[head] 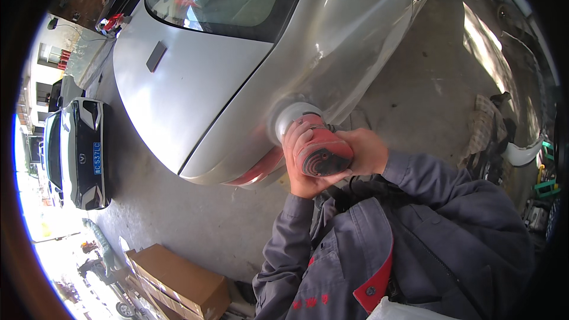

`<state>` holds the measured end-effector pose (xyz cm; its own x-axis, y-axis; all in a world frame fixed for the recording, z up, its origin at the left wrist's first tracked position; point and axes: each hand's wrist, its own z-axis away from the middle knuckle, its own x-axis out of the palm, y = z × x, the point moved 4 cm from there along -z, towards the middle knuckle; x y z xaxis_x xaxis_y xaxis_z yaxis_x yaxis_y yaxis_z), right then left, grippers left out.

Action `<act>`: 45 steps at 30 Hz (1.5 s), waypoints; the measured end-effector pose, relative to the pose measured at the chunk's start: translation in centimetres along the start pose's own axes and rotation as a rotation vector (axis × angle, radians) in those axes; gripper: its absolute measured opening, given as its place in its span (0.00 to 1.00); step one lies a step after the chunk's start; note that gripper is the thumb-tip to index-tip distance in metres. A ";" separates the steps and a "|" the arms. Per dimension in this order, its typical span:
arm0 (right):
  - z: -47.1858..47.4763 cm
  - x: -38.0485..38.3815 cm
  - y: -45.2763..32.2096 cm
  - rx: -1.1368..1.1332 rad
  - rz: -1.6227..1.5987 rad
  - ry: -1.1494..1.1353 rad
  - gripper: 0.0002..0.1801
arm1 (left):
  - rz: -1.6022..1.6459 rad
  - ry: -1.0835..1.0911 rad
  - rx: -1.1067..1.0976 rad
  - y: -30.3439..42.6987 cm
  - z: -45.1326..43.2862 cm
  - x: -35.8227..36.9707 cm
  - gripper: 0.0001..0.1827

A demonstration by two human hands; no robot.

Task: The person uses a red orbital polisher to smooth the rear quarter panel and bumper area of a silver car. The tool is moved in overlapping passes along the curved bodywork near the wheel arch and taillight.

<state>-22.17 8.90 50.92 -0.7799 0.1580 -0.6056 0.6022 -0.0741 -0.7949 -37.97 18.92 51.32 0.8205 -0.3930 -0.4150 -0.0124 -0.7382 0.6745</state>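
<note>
Both my hands are on a red and black power sander or polisher [326, 146]. My left hand [300, 166] wraps the near side of its body, fingers over the top. My right hand [366, 149] grips it from the other side, and the tool hides part of that hand. The tool's round pale head [291, 115] rests against the rear quarter panel [306, 84] of a silver car, just above the red tail light [260, 169]. Dull, scuffed patches surround the head. A dark flat block [156, 56], perhaps a sanding block, lies on the boot lid [178, 89].
A white car [75, 155] is parked to the left on the concrete floor [186, 222]. Cardboard boxes [178, 280] stand at lower left. Draped checked cloth [484, 129] and a curved white part [524, 153] are at right, near green stands [546, 188].
</note>
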 end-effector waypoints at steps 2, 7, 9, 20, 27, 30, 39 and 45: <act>0.1 -0.1 0.1 0.014 0.002 -0.009 0.24 | 0.021 0.004 0.001 0.0 -0.1 0.1 0.63; 0.3 -1.6 2.1 0.047 -0.065 0.046 0.24 | 0.054 -0.016 0.039 0.1 -2.0 2.5 0.64; 0.1 -2.7 3.0 0.063 -0.066 0.071 0.25 | 0.063 -0.034 0.060 -0.2 -3.2 3.8 0.62; -0.9 -10.7 4.9 0.099 -0.207 0.170 0.31 | 0.075 -0.054 0.063 1.6 -9.6 9.2 0.58; -2.3 -11.3 0.6 0.098 0.022 0.178 0.31 | 0.149 0.069 0.002 1.3 -9.2 6.9 0.58; -2.6 -9.4 -2.7 0.118 0.120 0.120 0.31 | 0.206 0.055 -0.035 1.0 -8.0 3.7 0.58; -3.6 -2.9 -8.4 0.089 0.297 -0.044 0.22 | 0.236 0.210 -0.071 -1.2 -1.7 -2.8 0.66; -4.0 -4.1 -8.3 0.156 0.288 -0.072 0.23 | 0.303 0.180 -0.133 -1.5 -2.1 -1.7 0.67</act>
<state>-23.25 12.76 60.15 -0.5949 0.0389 -0.8028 0.7705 -0.2567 -0.5834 -38.19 21.85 52.26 0.8785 -0.4713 -0.0785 -0.2054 -0.5208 0.8286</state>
